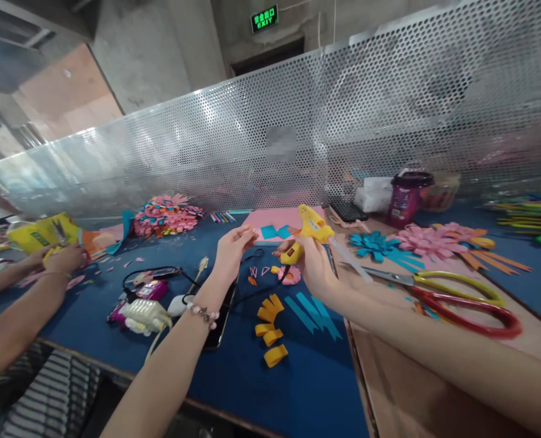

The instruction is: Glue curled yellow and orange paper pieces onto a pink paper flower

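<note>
Yellow plastic forms the glue gun (316,226), left of the scissors (418,281), in the right hand (314,263), whose fingers wrap the handle. Farther left of the scissors, the left hand (232,250) hangs above the table (238,389), fingertips drawn near each other; whether they pinch anything, I cannot tell. By its look the gun is light and stiff, though a dark cord (286,272) may tug at it. The handle seems the place to take hold, clear of the nozzle, which is probably hot. Also left of the scissors lie 2 teal squares (269,232) on a pink sheet (265,217), plus yellow loops (277,353) and teal strips (309,310); these look soft, light and easily creased.
</note>
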`<state>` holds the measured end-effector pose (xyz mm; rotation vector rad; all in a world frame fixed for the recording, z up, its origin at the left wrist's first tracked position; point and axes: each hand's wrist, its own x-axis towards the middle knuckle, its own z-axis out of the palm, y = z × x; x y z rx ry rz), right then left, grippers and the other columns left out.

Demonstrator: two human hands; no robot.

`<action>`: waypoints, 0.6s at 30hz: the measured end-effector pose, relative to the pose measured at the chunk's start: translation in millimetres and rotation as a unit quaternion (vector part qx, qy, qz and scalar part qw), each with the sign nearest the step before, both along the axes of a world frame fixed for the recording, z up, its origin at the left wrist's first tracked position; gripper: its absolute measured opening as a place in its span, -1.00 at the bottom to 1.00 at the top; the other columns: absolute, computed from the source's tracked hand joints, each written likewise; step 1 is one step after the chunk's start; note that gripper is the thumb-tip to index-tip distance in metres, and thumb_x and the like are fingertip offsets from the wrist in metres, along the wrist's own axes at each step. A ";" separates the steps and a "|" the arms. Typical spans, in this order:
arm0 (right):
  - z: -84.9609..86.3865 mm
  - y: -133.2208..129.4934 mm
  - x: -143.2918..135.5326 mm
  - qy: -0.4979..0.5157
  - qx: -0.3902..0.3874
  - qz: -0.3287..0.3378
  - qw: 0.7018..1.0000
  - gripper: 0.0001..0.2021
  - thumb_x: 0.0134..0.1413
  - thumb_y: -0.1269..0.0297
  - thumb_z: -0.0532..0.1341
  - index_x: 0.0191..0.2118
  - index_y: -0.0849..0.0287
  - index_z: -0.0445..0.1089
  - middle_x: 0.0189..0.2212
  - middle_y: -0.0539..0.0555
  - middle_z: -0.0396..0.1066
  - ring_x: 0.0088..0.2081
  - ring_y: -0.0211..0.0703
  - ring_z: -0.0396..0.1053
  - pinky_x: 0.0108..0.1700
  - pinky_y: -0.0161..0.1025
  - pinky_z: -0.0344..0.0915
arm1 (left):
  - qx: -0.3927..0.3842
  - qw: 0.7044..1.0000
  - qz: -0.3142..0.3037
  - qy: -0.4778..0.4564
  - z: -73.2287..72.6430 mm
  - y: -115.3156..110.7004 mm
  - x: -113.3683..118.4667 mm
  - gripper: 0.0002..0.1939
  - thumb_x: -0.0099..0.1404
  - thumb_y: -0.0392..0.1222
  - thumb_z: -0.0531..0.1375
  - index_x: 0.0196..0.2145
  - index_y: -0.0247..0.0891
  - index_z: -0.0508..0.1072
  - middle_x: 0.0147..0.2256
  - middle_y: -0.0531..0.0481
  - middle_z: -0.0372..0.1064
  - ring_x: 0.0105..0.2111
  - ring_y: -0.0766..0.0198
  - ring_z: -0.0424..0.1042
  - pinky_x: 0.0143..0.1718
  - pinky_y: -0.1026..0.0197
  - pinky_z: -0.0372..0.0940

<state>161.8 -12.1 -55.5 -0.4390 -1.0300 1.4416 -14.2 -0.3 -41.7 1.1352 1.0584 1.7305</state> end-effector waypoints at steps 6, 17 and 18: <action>-19.6 -16.8 0.1 -0.060 0.041 -0.013 0.997 -0.81 0.07 0.18 0.11 -0.40 0.19 0.34 -0.51 -0.01 0.34 -0.48 -0.25 0.33 -0.45 -0.34 0.25 | -0.006 1.000 -0.007 0.002 -3.0 2.6 -2.9 -0.60 0.01 -0.18 0.35 -0.16 -0.33 0.48 -0.32 -0.10 0.47 -0.31 0.28 0.45 -0.26 0.24 0.32; -24.2 -25.5 3.7 -0.124 0.042 0.008 0.991 -0.73 0.10 0.07 0.12 -0.33 0.21 0.35 -0.51 0.02 0.35 -0.51 -0.21 0.33 -0.42 -0.26 0.29 | -0.006 1.000 0.006 -0.017 -8.2 2.9 0.8 -0.67 -0.04 -0.21 0.37 -0.30 -0.35 0.45 -0.36 -0.09 0.48 -0.33 0.25 0.47 -0.32 0.24 0.35; -22.6 -26.7 3.7 -0.127 0.044 0.009 0.991 -0.73 0.09 0.07 0.14 -0.30 0.20 0.34 -0.52 0.00 0.34 -0.52 -0.22 0.33 -0.41 -0.26 0.30 | -0.001 1.000 0.006 -0.011 -9.4 3.1 1.7 -0.67 -0.03 -0.20 0.37 -0.29 -0.35 0.46 -0.35 -0.09 0.48 -0.33 0.25 0.47 -0.31 0.23 0.36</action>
